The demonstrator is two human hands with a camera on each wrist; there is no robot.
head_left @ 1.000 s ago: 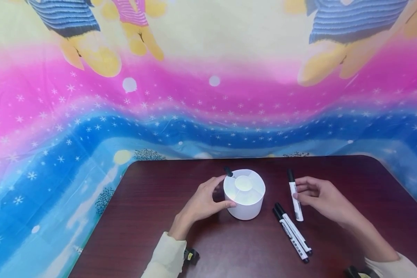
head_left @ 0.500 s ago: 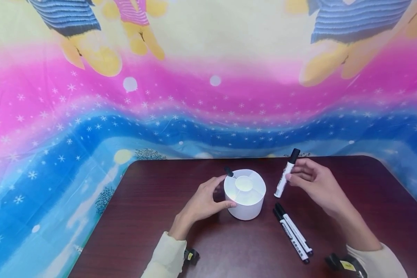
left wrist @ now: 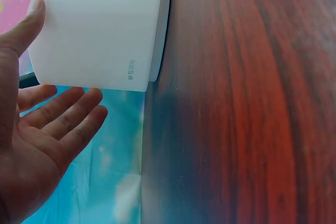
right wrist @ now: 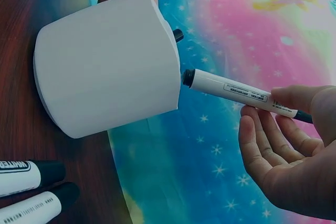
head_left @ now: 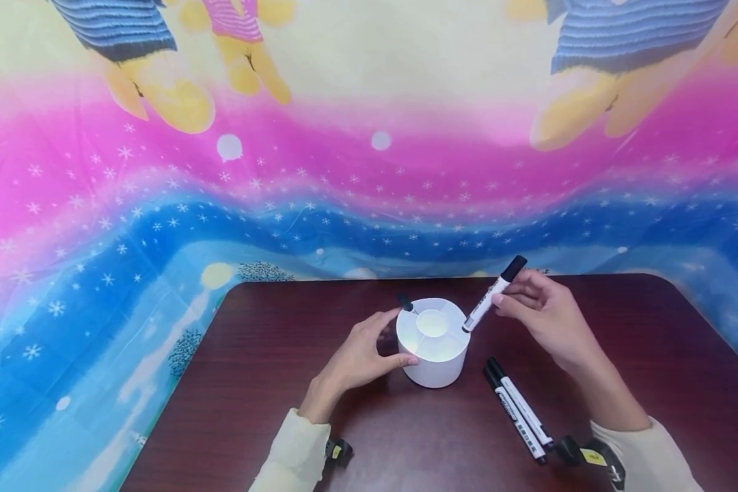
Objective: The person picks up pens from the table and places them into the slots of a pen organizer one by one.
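Note:
A round white pen holder [head_left: 433, 372] with inner dividers stands on the table, a black-capped marker [head_left: 404, 303] poking up from its far left compartment. My left hand [head_left: 359, 355] holds the holder from the left, thumb on the near side at the rim, fingers on the far side. In my right hand [head_left: 544, 318], thumb and fingers pinch a white whiteboard marker [head_left: 486, 305] near its black cap. The marker slants, cap up and away, with its lower end right at the holder's right rim. The right wrist view shows that marker end [right wrist: 187, 77] close beside the holder's mouth.
Two more whiteboard markers [head_left: 519, 417] with black caps lie side by side on the dark red-brown table [head_left: 406, 437], right of the holder. Behind the table's far edge hangs a colourful printed cloth [head_left: 320, 184].
My right hand has lifted the marker off the table, tilted its cap to the right and carried it left to the holder's rim. The left hand and holder stay put.

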